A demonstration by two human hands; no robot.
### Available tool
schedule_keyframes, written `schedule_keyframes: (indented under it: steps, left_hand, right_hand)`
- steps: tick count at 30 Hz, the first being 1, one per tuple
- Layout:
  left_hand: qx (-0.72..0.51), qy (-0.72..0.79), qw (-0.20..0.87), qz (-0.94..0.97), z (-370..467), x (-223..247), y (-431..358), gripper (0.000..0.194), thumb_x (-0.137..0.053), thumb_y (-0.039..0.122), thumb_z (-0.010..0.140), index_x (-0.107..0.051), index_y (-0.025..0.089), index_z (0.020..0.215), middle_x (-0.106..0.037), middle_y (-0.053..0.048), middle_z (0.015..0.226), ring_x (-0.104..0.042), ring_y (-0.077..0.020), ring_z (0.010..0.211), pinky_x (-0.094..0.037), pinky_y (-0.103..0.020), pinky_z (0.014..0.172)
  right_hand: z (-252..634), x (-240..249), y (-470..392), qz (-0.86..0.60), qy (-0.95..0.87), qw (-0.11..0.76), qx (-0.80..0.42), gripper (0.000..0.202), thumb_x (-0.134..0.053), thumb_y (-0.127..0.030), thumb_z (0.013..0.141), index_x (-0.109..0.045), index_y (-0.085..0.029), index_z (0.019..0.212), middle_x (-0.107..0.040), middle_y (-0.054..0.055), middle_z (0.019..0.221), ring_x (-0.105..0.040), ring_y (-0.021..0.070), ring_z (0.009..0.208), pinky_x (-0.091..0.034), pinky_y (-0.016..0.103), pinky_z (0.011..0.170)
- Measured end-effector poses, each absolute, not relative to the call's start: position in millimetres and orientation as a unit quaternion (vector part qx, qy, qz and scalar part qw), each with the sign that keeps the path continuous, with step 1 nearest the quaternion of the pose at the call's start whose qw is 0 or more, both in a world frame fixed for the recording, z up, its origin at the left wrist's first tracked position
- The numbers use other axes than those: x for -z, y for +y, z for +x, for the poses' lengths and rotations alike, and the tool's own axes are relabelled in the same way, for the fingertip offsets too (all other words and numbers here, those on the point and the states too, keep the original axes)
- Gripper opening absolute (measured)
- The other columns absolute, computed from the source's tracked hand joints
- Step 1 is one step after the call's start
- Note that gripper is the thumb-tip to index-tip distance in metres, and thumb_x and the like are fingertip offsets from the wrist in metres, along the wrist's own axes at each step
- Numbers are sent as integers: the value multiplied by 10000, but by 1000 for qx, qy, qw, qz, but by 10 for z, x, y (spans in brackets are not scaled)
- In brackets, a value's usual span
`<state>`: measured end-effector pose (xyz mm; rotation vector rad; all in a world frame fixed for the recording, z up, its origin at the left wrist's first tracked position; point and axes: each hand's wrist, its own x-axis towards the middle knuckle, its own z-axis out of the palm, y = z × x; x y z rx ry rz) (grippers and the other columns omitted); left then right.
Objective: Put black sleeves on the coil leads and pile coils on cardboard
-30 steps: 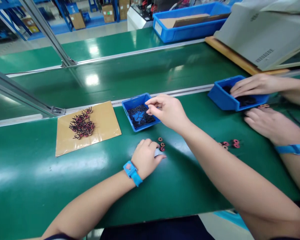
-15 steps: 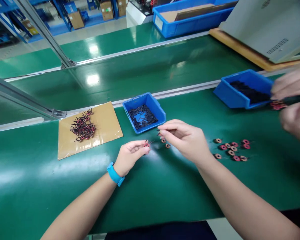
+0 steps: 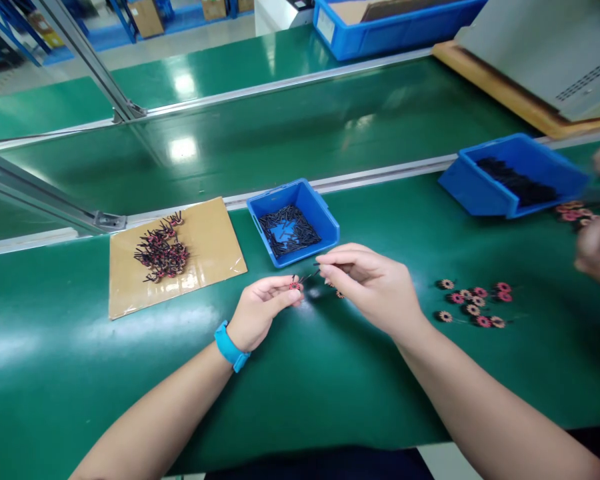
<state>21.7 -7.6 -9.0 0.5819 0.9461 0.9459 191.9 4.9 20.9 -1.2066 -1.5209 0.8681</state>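
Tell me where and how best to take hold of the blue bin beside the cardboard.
The blue bin sits upright and open-topped, so I'd pinch its left and right rims, coming down from above. The dark pieces lie low inside, leaving those rims free, while the far rim is close to the metal rail.

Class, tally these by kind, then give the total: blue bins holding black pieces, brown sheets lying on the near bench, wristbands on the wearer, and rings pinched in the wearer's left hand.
Blue bins: 2
Brown sheet: 1
Wristband: 1
Red ring in left hand: 1
Total: 5
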Motion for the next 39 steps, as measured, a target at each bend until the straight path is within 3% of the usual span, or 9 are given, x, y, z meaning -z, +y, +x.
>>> schedule_keyframes:
  steps: [26, 32, 39]
  left_hand:
    - [-438, 425, 744, 271, 211, 84, -75, 289, -808, 219, 571, -685, 151, 823, -701, -13, 732, -634, -112, 664, -490, -273, 697]
    - [-443, 415, 759, 237, 221, 65, -70, 296, -811, 215, 564, -643, 141, 796, -708, -24, 750, -637, -115, 656, -500, -277, 676]
    - [-443, 418, 755, 243, 221, 65, -68, 278, -806, 213, 570, -637, 138, 778, -705, -24, 746, -633, -111, 648, -494, -272, 676]
  right_hand:
    - [1844, -247, 11, -478, -639, 464, -385, 134, -654, -133, 725, -719, -246, 755, -720, 17, 794, -668, 150, 736, -562, 287, 684]
    - [1873, -290, 22, -498, -593, 491, -399, 99, -664, -151, 721, -709, -227, 764, -713, 19, 774, -671, 134, 648, -564, 250, 568]
    - [1836, -283, 31, -540, -515, 498, -442, 63, -706, -228, 702, -690, -197, 754, -724, 19, 693, -689, 150, 619, -584, 258, 572]
